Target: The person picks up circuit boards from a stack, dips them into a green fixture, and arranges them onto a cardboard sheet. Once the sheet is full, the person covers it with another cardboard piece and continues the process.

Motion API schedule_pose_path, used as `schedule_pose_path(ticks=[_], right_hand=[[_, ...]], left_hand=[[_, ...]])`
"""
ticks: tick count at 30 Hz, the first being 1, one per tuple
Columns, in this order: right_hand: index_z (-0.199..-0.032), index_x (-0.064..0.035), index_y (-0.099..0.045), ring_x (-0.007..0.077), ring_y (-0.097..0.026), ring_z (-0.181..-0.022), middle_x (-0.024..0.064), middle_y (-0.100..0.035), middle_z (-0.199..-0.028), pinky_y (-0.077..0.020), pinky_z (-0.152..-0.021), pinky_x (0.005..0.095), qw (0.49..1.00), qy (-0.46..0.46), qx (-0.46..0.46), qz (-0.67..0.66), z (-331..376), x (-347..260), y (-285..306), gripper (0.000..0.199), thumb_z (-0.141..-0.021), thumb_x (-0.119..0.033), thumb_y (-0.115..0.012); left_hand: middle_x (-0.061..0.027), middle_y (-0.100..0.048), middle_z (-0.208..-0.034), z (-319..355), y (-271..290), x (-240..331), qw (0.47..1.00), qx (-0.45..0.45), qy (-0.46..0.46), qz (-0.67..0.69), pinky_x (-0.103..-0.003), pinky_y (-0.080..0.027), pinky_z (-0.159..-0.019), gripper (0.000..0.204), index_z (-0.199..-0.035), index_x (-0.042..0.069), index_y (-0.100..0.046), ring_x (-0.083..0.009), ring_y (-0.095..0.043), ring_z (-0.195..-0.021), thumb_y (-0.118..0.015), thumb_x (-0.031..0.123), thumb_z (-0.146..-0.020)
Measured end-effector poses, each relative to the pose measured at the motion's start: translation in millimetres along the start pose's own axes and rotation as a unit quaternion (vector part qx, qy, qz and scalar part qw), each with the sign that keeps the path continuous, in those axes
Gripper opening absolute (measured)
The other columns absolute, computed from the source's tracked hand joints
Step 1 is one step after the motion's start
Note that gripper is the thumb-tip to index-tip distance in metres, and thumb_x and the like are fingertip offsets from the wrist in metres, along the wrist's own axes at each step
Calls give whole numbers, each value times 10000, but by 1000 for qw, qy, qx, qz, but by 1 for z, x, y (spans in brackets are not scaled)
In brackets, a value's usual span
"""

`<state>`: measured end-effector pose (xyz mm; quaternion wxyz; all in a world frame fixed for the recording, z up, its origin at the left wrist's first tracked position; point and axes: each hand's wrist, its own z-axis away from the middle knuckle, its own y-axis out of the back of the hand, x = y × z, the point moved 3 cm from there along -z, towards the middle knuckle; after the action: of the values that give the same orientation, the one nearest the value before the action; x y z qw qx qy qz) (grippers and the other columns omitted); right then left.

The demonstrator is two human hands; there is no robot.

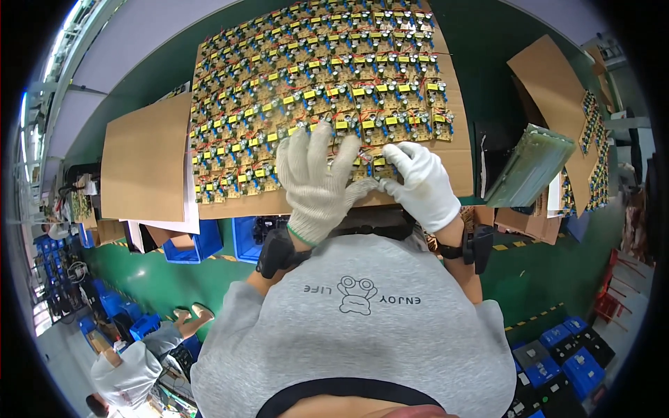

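Rows of small circuit boards (300,76) with yellow labels, blue parts and red wires lie on a large cardboard sheet (456,167). My left hand (317,177), in a beige knitted glove with a green cuff, rests over the near rows with its fingers spread. Its thumb points toward my right hand (421,182), which wears a white glove. There the fingers are bent, and the index finger and thumb close around a circuit board (380,166) at the near right of the rows. My left palm and fingers hide some boards.
A brown cardboard piece (145,160) lies on the left. At right stand a greenish wrapped block (531,166) and a tilted cardboard sheet (547,76) beside more boards. Blue bins (195,242) sit below the table's near edge. Another person (129,369) is at the lower left.
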<state>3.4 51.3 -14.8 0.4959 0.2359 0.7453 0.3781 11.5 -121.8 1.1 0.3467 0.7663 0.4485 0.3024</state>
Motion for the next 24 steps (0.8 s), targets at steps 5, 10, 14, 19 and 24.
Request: schedule_pose_path(ticks=[5, 10, 14, 19, 24], right_hand=[[-1033, -62, -610, 331, -620, -871, 126, -626, -948, -515, -738, 402, 998, 26, 33, -41, 0, 2, 9, 428, -661, -176, -787], [-1070, -40, -612, 340, -627, -867, 150, -634, -949, -514, -760, 417, 995, -8, 54, -85, 8, 22, 25, 458, -721, -291, -770], [-1044, 4, -629, 277, -638, -837, 151, -643, -921, -515, -786, 351, 956, -143, 254, 10, 30, 93, 106, 351, -793, -216, -740], [-1131, 35, -618, 191, -602, -967, 137, -662, -1074, -477, -870, 327, 787, -416, 455, -14, 116, 284, 217, 383, -895, -260, -678], [-1056, 49, -663, 315, -653, -851, 204, -690, -985, -496, -779, 400, 642, -658, 367, 144, 154, 466, 287, 650, -795, -546, -691]], left_hand=[[-105, -510, -1291, 2, -12, -4, 995, -87, -48, -33, -571, -310, -1004, 548, -1025, 161, -655, -397, -374, -1252, -703, 598, -697], [-131, -488, -1339, 2, -6, -4, 998, -53, -24, 7, -548, -295, -1054, 596, -1048, 141, -646, -414, -358, -1284, -813, 480, -587], [-178, -460, -1336, 2, -2, -1, 999, -1, -3, -36, -578, -323, -1027, 818, -1236, 123, -573, -427, -367, -1260, -639, 720, -680], [-182, -414, -1395, -24, -4, 28, 998, 52, 4, -47, -570, -288, -1062, 760, -1269, 65, -542, -432, -345, -1303, -488, 692, -844], [-190, -414, -1386, -27, -12, 51, 991, 63, 41, -106, -575, -321, -1051, 729, -1220, 55, -567, -435, -377, -1287, -418, 686, -888]])
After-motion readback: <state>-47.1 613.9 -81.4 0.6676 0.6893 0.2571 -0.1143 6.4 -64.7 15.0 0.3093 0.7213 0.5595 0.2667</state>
